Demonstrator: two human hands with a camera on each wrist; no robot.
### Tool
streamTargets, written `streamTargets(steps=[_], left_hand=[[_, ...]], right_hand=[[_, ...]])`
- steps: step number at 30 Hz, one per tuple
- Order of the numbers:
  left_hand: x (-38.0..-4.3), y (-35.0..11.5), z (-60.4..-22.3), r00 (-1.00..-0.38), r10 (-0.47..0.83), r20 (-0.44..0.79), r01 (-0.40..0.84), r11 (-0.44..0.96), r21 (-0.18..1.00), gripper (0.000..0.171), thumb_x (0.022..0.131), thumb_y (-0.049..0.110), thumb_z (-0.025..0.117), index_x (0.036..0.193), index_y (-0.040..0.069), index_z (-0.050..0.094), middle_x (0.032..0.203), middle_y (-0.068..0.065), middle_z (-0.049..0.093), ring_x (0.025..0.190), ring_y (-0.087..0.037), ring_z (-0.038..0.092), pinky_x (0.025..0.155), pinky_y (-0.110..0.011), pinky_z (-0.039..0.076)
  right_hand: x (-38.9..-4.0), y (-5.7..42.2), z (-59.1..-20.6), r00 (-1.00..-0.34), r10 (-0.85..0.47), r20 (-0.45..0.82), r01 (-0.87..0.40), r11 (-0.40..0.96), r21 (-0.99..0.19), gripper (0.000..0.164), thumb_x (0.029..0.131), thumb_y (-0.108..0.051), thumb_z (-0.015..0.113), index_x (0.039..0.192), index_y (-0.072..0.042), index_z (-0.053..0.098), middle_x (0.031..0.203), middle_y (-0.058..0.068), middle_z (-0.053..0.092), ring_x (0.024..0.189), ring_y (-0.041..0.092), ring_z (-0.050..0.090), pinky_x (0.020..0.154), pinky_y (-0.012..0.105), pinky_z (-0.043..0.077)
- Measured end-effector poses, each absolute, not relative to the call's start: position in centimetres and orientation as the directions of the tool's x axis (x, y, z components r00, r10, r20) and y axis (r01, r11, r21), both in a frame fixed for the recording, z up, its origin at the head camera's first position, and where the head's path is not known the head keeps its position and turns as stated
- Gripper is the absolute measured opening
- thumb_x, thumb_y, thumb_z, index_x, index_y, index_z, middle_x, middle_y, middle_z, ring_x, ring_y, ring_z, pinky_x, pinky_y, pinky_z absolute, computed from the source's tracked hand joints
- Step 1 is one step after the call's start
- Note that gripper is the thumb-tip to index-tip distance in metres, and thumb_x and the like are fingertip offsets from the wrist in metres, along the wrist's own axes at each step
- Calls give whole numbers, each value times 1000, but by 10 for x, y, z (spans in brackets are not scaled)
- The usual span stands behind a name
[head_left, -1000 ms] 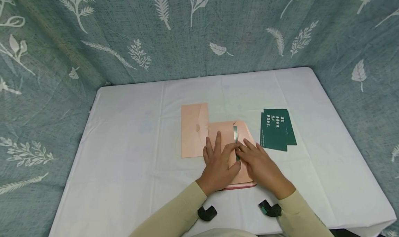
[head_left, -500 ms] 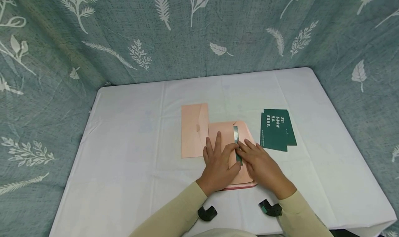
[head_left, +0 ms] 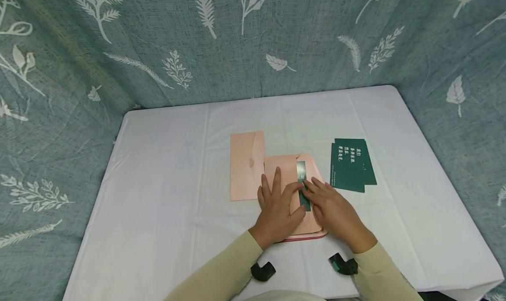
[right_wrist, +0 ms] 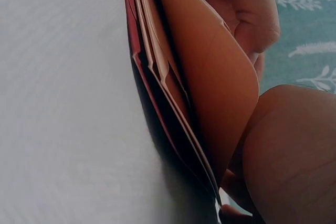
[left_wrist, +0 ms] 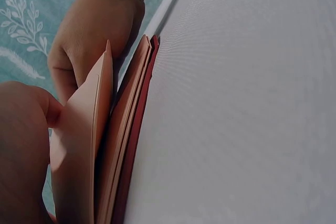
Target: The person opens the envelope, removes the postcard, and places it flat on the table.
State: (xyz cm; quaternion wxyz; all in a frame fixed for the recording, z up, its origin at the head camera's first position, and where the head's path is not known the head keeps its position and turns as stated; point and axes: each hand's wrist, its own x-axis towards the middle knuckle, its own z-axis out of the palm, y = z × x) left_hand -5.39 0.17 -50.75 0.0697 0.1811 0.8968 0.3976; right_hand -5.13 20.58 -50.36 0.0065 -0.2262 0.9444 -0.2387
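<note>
My left hand [head_left: 276, 208] presses on the top pink envelope [head_left: 280, 159], fingers spread, with the index finger and thumb reaching to the opening. A green card [head_left: 305, 201] with a pale, shiny end shows as a strip from that opening. Fingers of my right hand [head_left: 336, 211] grip the card at its right edge; the thumb is hidden. In the right wrist view the raised pink flap [right_wrist: 215, 72] stands away from the pile. More pink envelopes and a red envelope [left_wrist: 131, 161] at the bottom show edge-on in the left wrist view.
Another pink envelope [head_left: 245, 169] lies flat to the left of the pile. Dark green cards [head_left: 349, 171] with white writing overlap on the right. A white cloth [head_left: 158, 182] covers the table, and a patterned teal curtain [head_left: 237, 72] surrounds its back and sides.
The green card has slid rightward, so a wider strip of it shows beyond the envelope's opening. My right hand has shifted slightly right with it; my left hand stays in place.
</note>
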Motion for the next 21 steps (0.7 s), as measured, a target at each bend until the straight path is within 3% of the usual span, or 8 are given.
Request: streamTargets(steps=[7, 14, 21], left_hand=[[-54, 2, -508, -926, 376, 24, 270, 618, 739, 52, 100, 32, 60, 150, 19, 58, 179, -22, 1, 158, -55, -18, 117, -77, -5], [-54, 2, -509, -926, 376, 23, 271, 623, 734, 52, 100, 32, 61, 150, 20, 59, 179, -22, 1, 158, -55, -18, 118, -77, -4], [-53, 2, -510, -927, 374, 25, 273, 626, 730, 51, 100, 32, 62, 150, 20, 58, 180, -22, 1, 158, -55, -17, 117, -77, -3]], right_hand=[[-52, 210, -504, -923, -381, 64, -362, 796, -486, 37, 104, -5, 67, 141, 1, 71, 159, 12, 56, 152, 36, 45, 115, 57, 42], [-52, 213, -503, -923, -381, 60, -360, 794, -490, 37, 105, -4, 65, 140, 2, 71, 159, 13, 56, 152, 36, 44, 120, 57, 35], [-51, 216, -502, -933, -356, 49, -330, 798, -504, 39, 105, -5, 65, 143, 1, 70, 160, 12, 55, 153, 35, 43, 119, 57, 37]])
